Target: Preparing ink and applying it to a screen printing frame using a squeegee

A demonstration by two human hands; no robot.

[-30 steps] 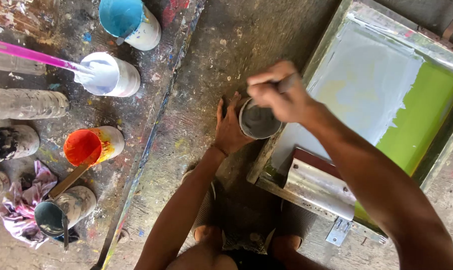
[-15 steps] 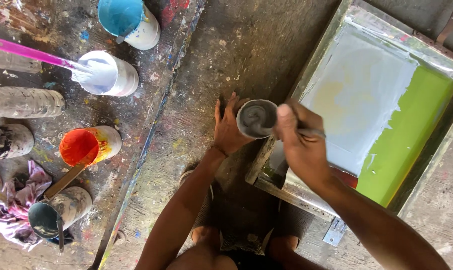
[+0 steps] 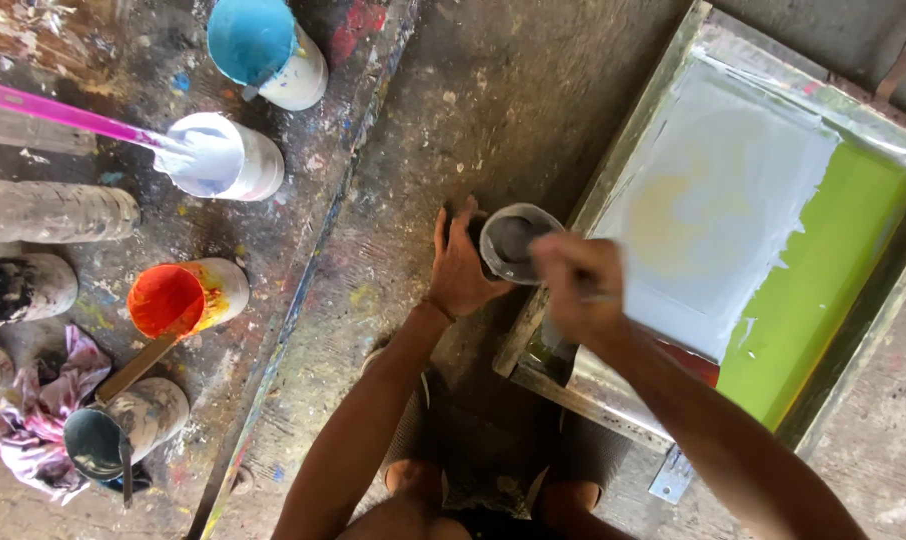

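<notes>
Since half a second ago the right hand (image 3: 578, 285) has lifted from the frame's edge to sit just over the mouth of the small grey pot (image 3: 518, 240), and it is now blurred with motion. Its fingers look curled around something thin, perhaps a stirring stick or scraper, though the blur makes that hard to confirm. The left hand (image 3: 463, 265) is wrapped around the pot's side, fingers pressed together against it, holding it tilted at the near corner of the printing screen (image 3: 673, 130).

On the screen, a whitish coat (image 3: 713, 210) covers most of the mesh, while a broad strip of bright green (image 3: 833, 280) remains bare along the far side. By that look the spreading seems well along but unfinished, with the green strip not yet covered.

On the paint-spattered floor (image 3: 393, 150) to the left stand other pots: a blue one (image 3: 263, 45), a white one (image 3: 223, 155) with a pink stick (image 3: 68, 115) in it, an orange one (image 3: 183, 298), and a dark teal one (image 3: 123, 430) beside a stained rag (image 3: 33, 420).
</notes>
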